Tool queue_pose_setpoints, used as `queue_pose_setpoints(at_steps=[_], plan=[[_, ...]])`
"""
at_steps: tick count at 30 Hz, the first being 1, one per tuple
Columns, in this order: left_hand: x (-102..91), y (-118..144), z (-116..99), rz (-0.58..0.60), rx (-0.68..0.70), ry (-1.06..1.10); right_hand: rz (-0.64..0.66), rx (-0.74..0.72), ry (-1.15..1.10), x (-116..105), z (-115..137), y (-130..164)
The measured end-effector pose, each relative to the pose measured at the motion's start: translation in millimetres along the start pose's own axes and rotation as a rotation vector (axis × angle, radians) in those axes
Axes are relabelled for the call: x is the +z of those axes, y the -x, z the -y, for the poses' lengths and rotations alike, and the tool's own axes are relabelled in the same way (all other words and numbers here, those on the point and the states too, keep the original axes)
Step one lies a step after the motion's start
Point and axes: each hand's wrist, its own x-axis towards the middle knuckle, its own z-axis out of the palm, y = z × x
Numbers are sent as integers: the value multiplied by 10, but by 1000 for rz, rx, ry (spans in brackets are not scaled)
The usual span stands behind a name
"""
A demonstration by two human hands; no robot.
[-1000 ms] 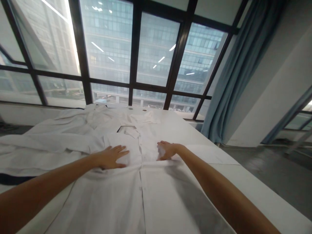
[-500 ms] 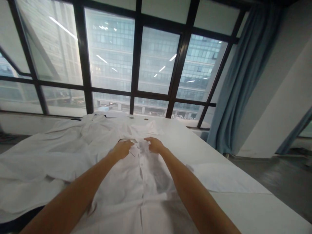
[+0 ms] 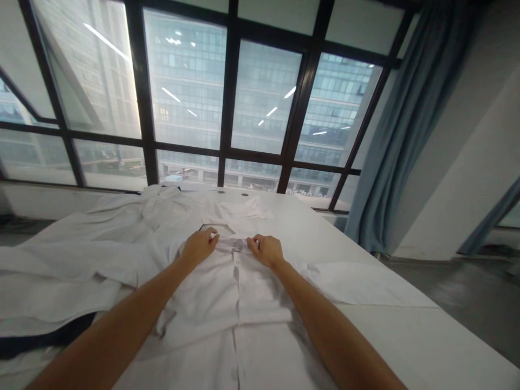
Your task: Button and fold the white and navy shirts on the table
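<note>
A white button-front shirt (image 3: pixel 227 303) lies flat on a white table (image 3: pixel 426 346), its collar pointing away from me. My left hand (image 3: pixel 198 246) rests on the left side of the collar with the fingers curled onto the cloth. My right hand (image 3: pixel 266 250) sits on the right side of the collar, fingers bent over its edge. The collar strip (image 3: pixel 232 244) runs between the two hands. Both forearms stretch out over the shirt's body.
More white garments (image 3: pixel 81 254) lie heaped on the left and far part of the table. A dark strip (image 3: pixel 49 336) shows under the cloth at the left. Large windows (image 3: pixel 227 92) stand behind the table, a blue curtain (image 3: pixel 398 119) at the right.
Both hands slid away from me up the shirt, from its chest to the collar, and came closer together. Their fingers went from flat to curled on the collar.
</note>
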Motion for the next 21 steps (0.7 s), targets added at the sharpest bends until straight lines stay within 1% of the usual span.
queue_pose_setpoints(at_steps=[4,8,10,13,15,17,19,21], plan=[[60,19,-2,16,136,-29,-6,64,44,81,69,18],[45,45,-37,40,153,-72,-15,123,7,118,39,-10],[27,59,-58,28,179,-95,-59,110,-54,151,-11,-32],[22,63,-64,-38,224,-112,-144,18,-259,237,-105,-97],[31,47,-40,-75,263,-111,-162,-23,-443,305,-166,-155],[39,22,1,-93,295,-114,-178,-6,-623,367,-218,-205],[36,-1,45,-99,315,-129,-189,43,-795,410,-256,-233],[27,-12,74,-107,319,-157,-168,102,-951,430,-280,-237]])
